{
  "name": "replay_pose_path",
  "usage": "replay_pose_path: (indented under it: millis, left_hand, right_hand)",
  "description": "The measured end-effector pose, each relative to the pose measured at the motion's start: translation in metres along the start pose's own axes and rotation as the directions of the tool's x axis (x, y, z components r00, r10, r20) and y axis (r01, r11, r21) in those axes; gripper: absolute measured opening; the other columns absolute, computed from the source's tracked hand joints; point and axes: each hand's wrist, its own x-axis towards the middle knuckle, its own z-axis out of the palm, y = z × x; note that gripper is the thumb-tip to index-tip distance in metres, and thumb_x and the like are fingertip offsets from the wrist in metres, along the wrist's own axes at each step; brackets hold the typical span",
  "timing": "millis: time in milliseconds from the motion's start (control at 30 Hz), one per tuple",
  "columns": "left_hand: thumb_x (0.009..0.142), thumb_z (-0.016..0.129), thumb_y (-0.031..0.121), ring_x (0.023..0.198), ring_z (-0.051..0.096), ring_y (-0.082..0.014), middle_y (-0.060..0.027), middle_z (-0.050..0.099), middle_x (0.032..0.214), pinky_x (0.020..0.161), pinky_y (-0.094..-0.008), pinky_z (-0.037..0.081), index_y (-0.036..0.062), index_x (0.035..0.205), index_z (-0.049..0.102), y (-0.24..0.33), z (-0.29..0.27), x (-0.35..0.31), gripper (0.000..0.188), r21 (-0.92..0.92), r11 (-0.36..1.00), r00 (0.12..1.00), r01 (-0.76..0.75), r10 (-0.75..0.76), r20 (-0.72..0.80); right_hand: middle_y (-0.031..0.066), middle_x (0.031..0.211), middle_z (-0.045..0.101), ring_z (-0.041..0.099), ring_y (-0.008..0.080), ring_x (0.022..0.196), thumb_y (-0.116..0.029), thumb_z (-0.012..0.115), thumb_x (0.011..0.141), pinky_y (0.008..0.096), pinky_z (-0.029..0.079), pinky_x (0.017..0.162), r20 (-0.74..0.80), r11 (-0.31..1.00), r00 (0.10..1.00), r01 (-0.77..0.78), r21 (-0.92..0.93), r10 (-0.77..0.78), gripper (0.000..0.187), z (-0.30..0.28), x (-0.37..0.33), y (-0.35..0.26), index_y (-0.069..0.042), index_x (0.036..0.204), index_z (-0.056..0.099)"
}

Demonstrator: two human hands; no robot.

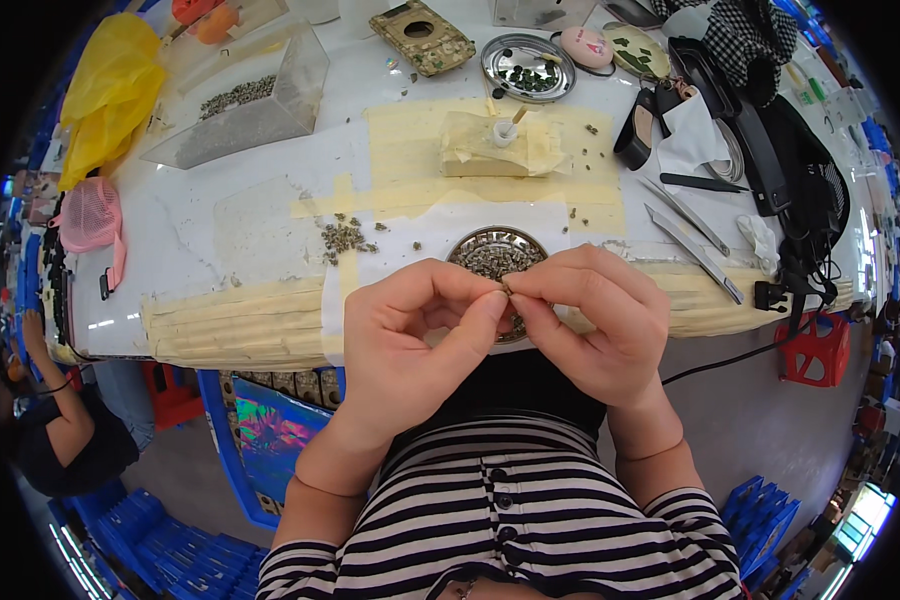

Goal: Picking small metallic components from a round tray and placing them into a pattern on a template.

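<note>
My left hand and my right hand meet fingertip to fingertip over the near edge of the table. Each hand is closed in a pinch around a tiny piece between them, too small to name. Just behind the fingers sits a round metal dish full of small metallic parts, partly hidden by my hands. Left of the dish, a loose pile of similar small parts lies on white paper.
A clear bin with small parts stands back left, beside a yellow bag. Behind the dish is a tape-covered block with a small white cup. Tweezers lie right. A metal plate holds dark green pieces. Another person sits far left.
</note>
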Motion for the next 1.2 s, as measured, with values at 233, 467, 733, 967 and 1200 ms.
replay_pose_path:
  millis: [233, 467, 733, 967, 1200]
  left_hand:
    - [0.083, 0.067, -0.003, 0.067, 0.064, -0.0082, -0.0064, 0.067, 0.075, 0.061, -0.0219, 0.052, -0.0043, 0.084, 0.065, -0.003, 0.002, 0.003, 0.003, 0.470, 0.820, 0.937, -0.326, 0.348, 0.042]
    - [0.087, 0.063, -0.004, 0.074, 0.065, -0.0092, -0.0065, 0.067, 0.082, 0.066, -0.0211, 0.053, -0.0054, 0.090, 0.063, 0.001, -0.001, 0.001, 0.004, 0.000, 1.000, 1.000, 0.002, -0.002, 0.026]
    - [0.090, 0.059, -0.002, 0.073, 0.062, -0.0070, -0.0051, 0.066, 0.083, 0.067, -0.0202, 0.051, -0.0040, 0.089, 0.061, 0.009, -0.005, 0.004, 0.003, 0.057, 0.996, 0.993, 0.064, -0.069, 0.094]
    - [0.087, 0.062, -0.003, 0.072, 0.060, -0.0058, -0.0025, 0.063, 0.080, 0.066, -0.0194, 0.049, -0.0028, 0.086, 0.060, -0.002, -0.003, 0.004, 0.002, 0.089, 0.992, 0.994, -0.093, 0.087, 0.071]
    - [0.085, 0.063, -0.005, 0.075, 0.061, -0.0070, -0.0035, 0.062, 0.082, 0.069, -0.0197, 0.049, -0.0035, 0.089, 0.062, -0.002, 0.004, 0.003, 0.004, 0.051, 0.991, 0.991, -0.126, 0.129, -0.046]
  right_hand:
    - [0.0081, 0.076, 0.063, 0.063, 0.0212, 0.064, 0.005, 0.074, 0.067, 0.0299, 0.052, 0.054, -0.034, 0.932, 0.975, 0.198, -0.305, -0.218, 0.024, 0.008, 0.000, 0.000, 0.000, 0.089, 0.067]
    - [0.0082, 0.077, 0.062, 0.063, 0.0225, 0.065, 0.005, 0.074, 0.065, 0.0304, 0.052, 0.055, -0.056, 0.971, 0.982, 0.166, -0.173, -0.178, 0.026, 0.008, -0.002, 0.003, 0.002, 0.089, 0.065]
    - [0.0078, 0.077, 0.062, 0.063, 0.0235, 0.066, -0.001, 0.072, 0.067, 0.0311, 0.052, 0.055, 0.050, 0.918, 0.958, 0.284, -0.278, -0.282, 0.026, 0.002, 0.002, 0.006, 0.001, 0.091, 0.065]
    - [0.0071, 0.075, 0.062, 0.063, 0.0215, 0.064, 0.003, 0.073, 0.065, 0.0292, 0.051, 0.053, -0.072, 0.933, 0.967, 0.216, -0.286, -0.246, 0.024, 0.012, -0.003, 0.004, -0.001, 0.088, 0.066]
    - [0.0075, 0.075, 0.063, 0.061, 0.0205, 0.061, 0.005, 0.074, 0.066, 0.0290, 0.050, 0.051, -0.123, 0.977, 0.984, 0.102, -0.185, -0.126, 0.023, 0.009, -0.003, 0.002, -0.003, 0.087, 0.067]
